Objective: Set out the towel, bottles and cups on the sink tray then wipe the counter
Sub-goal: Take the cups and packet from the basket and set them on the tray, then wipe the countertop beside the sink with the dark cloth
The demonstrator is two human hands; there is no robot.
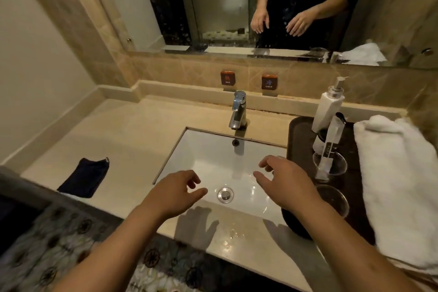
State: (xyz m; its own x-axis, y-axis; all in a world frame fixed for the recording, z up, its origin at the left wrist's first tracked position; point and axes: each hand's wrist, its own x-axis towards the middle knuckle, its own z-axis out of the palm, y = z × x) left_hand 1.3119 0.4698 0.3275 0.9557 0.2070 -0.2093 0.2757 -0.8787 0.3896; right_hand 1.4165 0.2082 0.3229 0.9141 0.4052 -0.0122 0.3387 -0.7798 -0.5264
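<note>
Both my hands are out over the white sink basin (213,161), holding nothing. My left hand (173,193) hovers above the near left of the bowl, fingers loosely curled, thumb pointing toward the drain (225,194). My right hand (284,182) is just across from it, fingers spread and relaxed, close to the basin's right edge. The two are apart, with the drain showing between them.

To the right sits the dark tray (301,135) on the beige counter (132,135). At its far end stands a white pump bottle (328,108). In front of it a clear plastic cup (330,166) holds a wrapped item (331,147), tall and tilted; I can't read its label. There is something dark and round behind that wrapper, too hidden to make out. Nearer me a second clear cup (333,199) is partly behind my right wrist, and hard to pick out against the dark tray. A round dark shape at the tray's near corner is mostly covered by my forearm; I can't tell what it is.

The white towel (400,185) lies folded along the tray's right side, its right edge cut off by the frame, so I can't tell how much rests on the tray.

Left on the counter, well away, lies a small dark cloth (85,179). The chrome tap (237,111) stands behind the basin. In the mirror (213,7) my two hands show, the glass speckled and blurry.
</note>
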